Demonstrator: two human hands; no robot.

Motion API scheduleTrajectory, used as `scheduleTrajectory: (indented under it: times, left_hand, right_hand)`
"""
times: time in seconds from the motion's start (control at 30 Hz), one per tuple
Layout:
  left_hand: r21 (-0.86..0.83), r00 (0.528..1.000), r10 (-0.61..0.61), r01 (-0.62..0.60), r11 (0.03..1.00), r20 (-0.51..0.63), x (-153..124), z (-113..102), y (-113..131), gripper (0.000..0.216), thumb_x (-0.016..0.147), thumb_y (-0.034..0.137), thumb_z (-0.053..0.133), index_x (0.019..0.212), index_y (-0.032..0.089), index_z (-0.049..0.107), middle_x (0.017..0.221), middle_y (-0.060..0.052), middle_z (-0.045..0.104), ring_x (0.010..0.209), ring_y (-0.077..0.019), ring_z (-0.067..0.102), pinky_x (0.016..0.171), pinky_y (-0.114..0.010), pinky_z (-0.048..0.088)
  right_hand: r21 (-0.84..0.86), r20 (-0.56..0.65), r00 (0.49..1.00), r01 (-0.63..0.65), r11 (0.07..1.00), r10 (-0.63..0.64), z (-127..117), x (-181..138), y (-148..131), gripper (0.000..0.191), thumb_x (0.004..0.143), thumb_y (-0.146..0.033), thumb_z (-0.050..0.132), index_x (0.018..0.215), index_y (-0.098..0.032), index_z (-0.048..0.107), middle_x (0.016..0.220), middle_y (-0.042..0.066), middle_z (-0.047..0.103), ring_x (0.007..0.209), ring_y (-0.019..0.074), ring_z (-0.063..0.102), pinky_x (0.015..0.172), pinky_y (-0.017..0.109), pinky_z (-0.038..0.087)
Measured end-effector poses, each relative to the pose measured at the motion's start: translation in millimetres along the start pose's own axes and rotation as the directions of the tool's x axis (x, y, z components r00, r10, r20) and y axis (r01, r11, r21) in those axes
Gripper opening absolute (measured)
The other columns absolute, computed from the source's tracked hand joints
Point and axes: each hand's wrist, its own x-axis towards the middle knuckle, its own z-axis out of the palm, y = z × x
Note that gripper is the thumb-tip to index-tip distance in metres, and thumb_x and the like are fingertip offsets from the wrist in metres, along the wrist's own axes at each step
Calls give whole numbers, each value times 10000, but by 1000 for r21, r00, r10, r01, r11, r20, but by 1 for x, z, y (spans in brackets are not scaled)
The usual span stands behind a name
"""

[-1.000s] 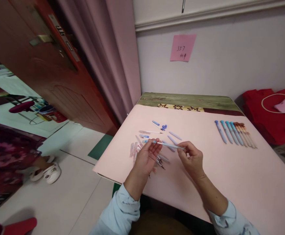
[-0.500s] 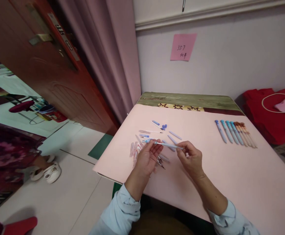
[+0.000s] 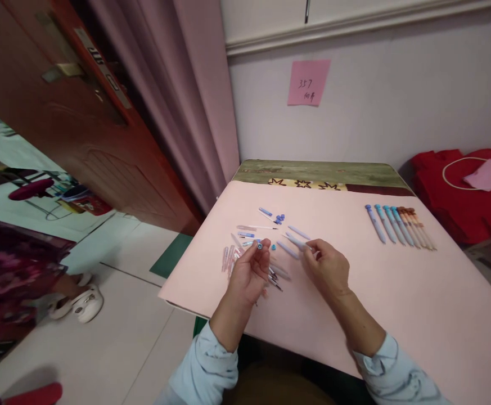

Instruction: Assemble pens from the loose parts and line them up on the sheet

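Note:
My left hand point(image 3: 247, 273) is closed in a pinch on a blue pen barrel part point(image 3: 259, 246), whose round open end faces me. Between the thumb and fingers of my right hand point(image 3: 327, 267) is a pale blue pen barrel point(image 3: 296, 242), pointing up and left. A small turquoise pen topper point(image 3: 273, 247) lies on the table between the hands. Around and below the left hand are loose pen refills point(image 3: 275, 281) and clear patterned barrels point(image 3: 228, 257). More pale barrels point(image 3: 299, 232) and several dark blue toppers point(image 3: 279, 219) lie just beyond.
A row of finished-looking pens point(image 3: 397, 225) with blue, turquoise and brown tops lies at the right of the pink-covered table point(image 3: 355, 315). Red fabric point(image 3: 464, 197) is beyond the right edge. A wooden door point(image 3: 114, 152) and another person's shoe point(image 3: 87, 304) are at left.
The pen parts that both hands held in line are now apart. The left-hand part has turned end-on towards me, and the right-hand barrel points up and left. The view has shifted slightly.

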Motion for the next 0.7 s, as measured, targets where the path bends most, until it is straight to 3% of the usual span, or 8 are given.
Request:
scheduleTrajectory:
  times: [0.1,0.2,0.33,0.47,0.57,0.7]
  left_hand:
    - [16,1000,-9,8,1000,14,-3,1,0,173,927,97,526,993,12,661,796,-117,740,564,-92,677,568,-143,576]
    - [43,1000,-7,6,999,26,-3,0,-2,164,919,98,539,971,20,673,781,-106,738,562,-90,673,579,-144,576]
    - [103,998,26,-31,994,50,1,-5,-11,136,904,101,563,890,41,684,815,-117,744,650,-120,703,640,-182,590]
    - [156,998,-4,-7,988,66,7,-10,-27,96,877,102,602,851,55,682,873,-146,746,787,-179,725,779,-274,595]
    - [171,996,-4,-12,985,90,11,-12,-38,92,872,100,604,833,66,680,839,-132,740,796,-183,720,786,-283,581]
    - [168,995,4,-21,986,98,15,-10,-48,90,870,103,611,815,75,676,775,-94,723,719,-146,700,705,-231,557]
  right_hand:
    - [-111,85,996,21,994,-11,3,0,3,161,817,-356,583,795,-248,700,771,-10,665,652,149,566,565,256,326]
    - [-118,97,994,57,991,-46,5,1,6,171,812,-369,604,882,-257,712,844,-2,681,685,157,586,577,261,347]
    - [127,-31,986,164,978,-162,1,-2,0,223,844,-412,615,928,-229,711,808,4,673,601,126,558,588,263,415]
    - [367,-155,929,370,854,-336,-8,-11,-13,174,882,-355,617,854,-209,708,705,6,632,557,115,512,576,260,451]
    - [433,-123,886,453,779,-447,-10,-16,-20,139,867,-312,657,945,-217,721,753,21,668,582,120,542,556,257,476]
    - [386,-82,842,520,762,-533,-7,-17,-19,181,865,-293,667,1027,-236,727,828,31,716,640,123,612,547,241,503]
